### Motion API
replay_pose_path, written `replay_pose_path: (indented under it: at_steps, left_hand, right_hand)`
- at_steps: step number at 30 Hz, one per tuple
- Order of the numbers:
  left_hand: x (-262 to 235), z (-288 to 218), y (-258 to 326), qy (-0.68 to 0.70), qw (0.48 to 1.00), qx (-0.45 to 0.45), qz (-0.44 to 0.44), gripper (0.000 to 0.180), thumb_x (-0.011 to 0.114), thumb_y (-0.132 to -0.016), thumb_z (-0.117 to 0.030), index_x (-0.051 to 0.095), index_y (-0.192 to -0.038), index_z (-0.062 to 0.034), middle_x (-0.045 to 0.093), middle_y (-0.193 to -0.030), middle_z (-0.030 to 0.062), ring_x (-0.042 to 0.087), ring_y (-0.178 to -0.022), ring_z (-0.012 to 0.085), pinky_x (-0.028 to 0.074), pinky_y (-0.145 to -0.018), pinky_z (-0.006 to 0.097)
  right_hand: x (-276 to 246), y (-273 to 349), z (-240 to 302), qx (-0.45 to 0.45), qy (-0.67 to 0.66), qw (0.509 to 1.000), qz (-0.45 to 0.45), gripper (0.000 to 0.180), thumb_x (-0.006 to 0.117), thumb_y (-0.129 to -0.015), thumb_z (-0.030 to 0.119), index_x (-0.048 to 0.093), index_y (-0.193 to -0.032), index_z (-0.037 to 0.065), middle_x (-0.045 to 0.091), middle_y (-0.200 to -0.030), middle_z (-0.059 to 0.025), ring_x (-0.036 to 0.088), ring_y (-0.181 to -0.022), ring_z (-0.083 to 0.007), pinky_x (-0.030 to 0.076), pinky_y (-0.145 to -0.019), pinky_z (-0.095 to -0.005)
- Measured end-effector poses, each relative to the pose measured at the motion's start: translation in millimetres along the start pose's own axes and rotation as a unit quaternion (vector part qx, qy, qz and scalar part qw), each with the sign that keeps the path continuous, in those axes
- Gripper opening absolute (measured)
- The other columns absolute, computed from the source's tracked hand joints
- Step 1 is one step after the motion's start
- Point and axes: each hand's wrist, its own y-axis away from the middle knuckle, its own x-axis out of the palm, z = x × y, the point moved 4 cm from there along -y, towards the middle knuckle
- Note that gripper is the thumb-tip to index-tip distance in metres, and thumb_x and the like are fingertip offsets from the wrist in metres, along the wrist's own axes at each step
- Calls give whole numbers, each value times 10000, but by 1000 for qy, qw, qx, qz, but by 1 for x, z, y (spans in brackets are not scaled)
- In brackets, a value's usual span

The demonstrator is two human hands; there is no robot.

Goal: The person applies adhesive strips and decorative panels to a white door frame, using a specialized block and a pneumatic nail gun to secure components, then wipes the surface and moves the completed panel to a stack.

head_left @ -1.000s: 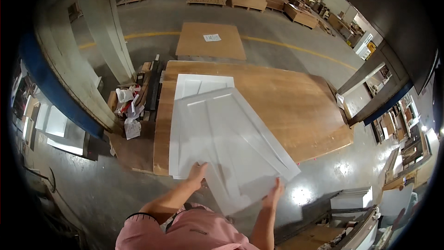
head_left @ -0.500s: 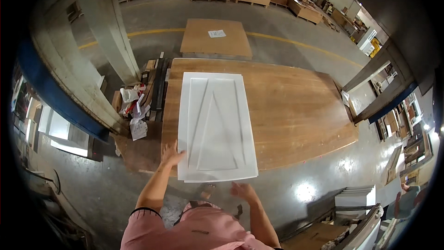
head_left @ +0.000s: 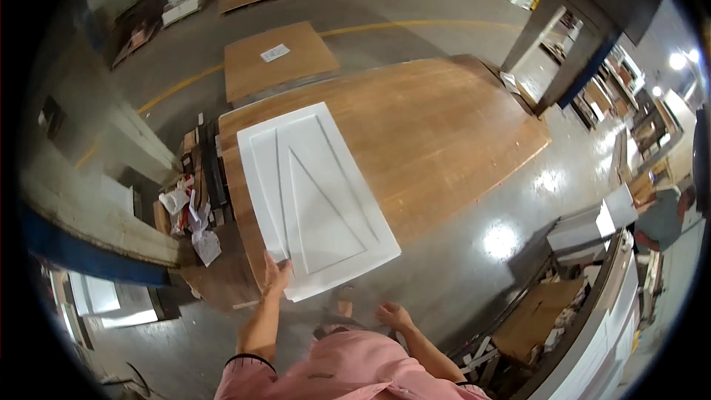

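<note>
A white door panel with a raised frame and slanting ridges lies flat on a large brown wooden board. Its near end juts past the board's front edge. At the panel's near left corner is my left hand, thumb and fingers apart, touching the edge; it is not gripped. My right hand hangs in front of my body, to the right of the panel and away from it. Its fingers are loosely curled, and I see nothing in them.
A low cardboard-covered stack with a white sheet on it stands beyond the board. Crumpled paper and scraps lie at the left beside a post. A scrap-filled cart is at the right, with another person behind it.
My view has swung to the right, so the panel and board appear tilted. My left hand stays at the panel's left edge, nearer its corner. My right hand's fingers have curled in.
</note>
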Motion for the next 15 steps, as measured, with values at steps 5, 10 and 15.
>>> replay_pose_path:
  at_steps: [5, 10, 15]
  left_hand:
    - [18, -49, 15, 136, 981, -96, 98, 927, 707, -948, -138, 97, -1623, 43, 534, -1430, 282, 565, -1331, 369, 443, -1116, 415]
    - [17, -19, 41, 76, 996, -39, -1, 907, 674, -969, -192, 94, -1629, 35, 425, -1530, 298, 471, -1412, 384, 381, -1171, 433]
    - [31, -49, 110, -68, 997, 9, -47, 990, 705, -940, -302, 82, -1639, 18, 369, -1568, 324, 434, -1403, 467, 350, -1182, 510]
  right_hand:
    - [-20, 10, -43, 76, -86, 993, -5, 463, 659, -998, 372, 696, -1275, 4, 775, -1113, -135, 755, -944, -196, 599, -810, -338]
    - [-49, 7, -48, -11, -67, 996, -53, 439, 651, -999, 303, 670, -1282, -31, 761, -1129, -149, 753, -926, -216, 603, -814, -339]
    - [-81, 40, -116, 2, -279, 947, -158, 387, 665, -986, 251, 678, -1246, -34, 760, -1082, -163, 753, -910, -243, 601, -770, -348]
